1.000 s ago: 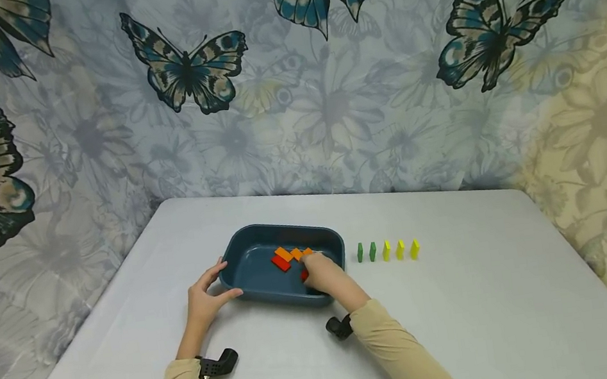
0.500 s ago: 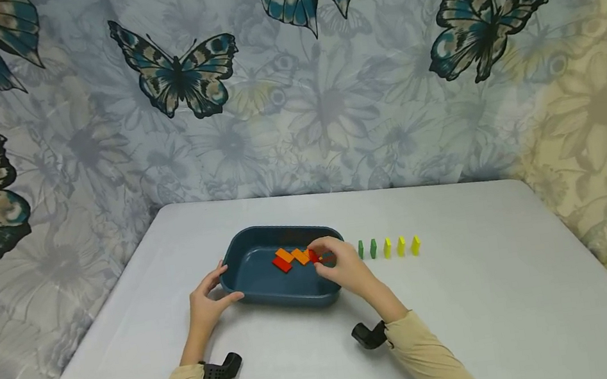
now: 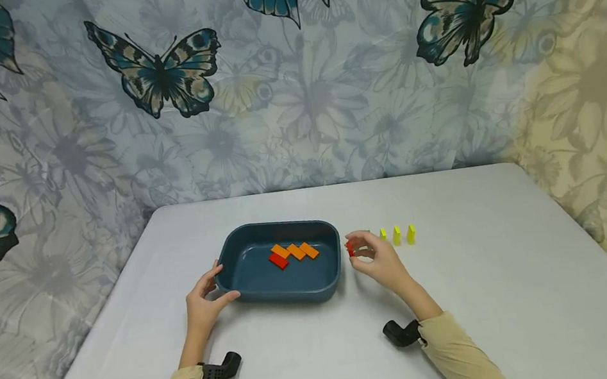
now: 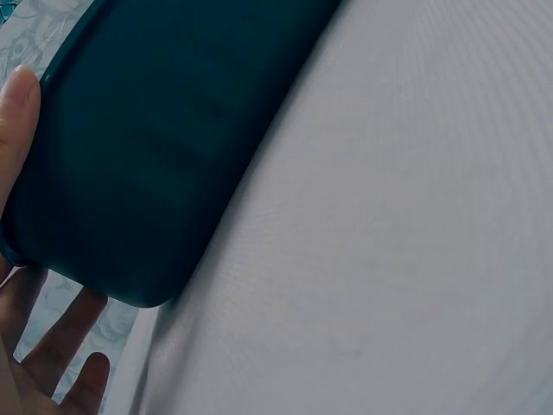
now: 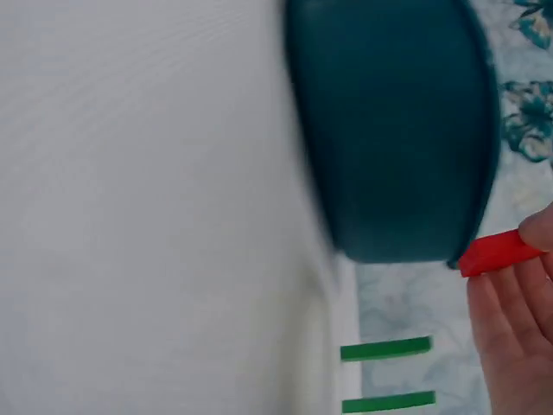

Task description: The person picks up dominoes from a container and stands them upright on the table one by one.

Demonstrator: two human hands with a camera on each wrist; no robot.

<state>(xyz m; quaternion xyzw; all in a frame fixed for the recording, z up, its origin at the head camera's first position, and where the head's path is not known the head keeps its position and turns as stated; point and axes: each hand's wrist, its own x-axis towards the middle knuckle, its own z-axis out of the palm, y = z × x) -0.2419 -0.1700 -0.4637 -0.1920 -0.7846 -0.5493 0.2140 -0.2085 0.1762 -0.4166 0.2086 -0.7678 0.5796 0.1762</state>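
Note:
My left hand [image 3: 203, 304] holds the left end of a dark blue rectangular tray [image 3: 283, 294], thumb on its front side and fingers at its end. Between the thumb and fingers of my right hand [image 3: 379, 263] is a red domino [image 5: 497, 252], held in the air just right of the tray. Inside the tray lie a flat red domino [image 3: 278, 261] and three orange dominoes [image 3: 295, 252]. Two green dominoes [image 5: 386, 348] stand on the table, mostly hidden behind my right hand in the head view. Three yellow dominoes [image 3: 397, 236] stand upright beyond them in the same row.
A white-covered table [image 3: 305, 364] carries everything. Its far edge runs along a wall hanging [image 3: 316, 110] printed with butterflies and flowers. Black wrist cameras [image 3: 402, 333] sit on both forearms.
My right hand has lifted a red domino out of the tray and carried it right, past the rim, towards the standing row. The left hand stays at the tray's left end.

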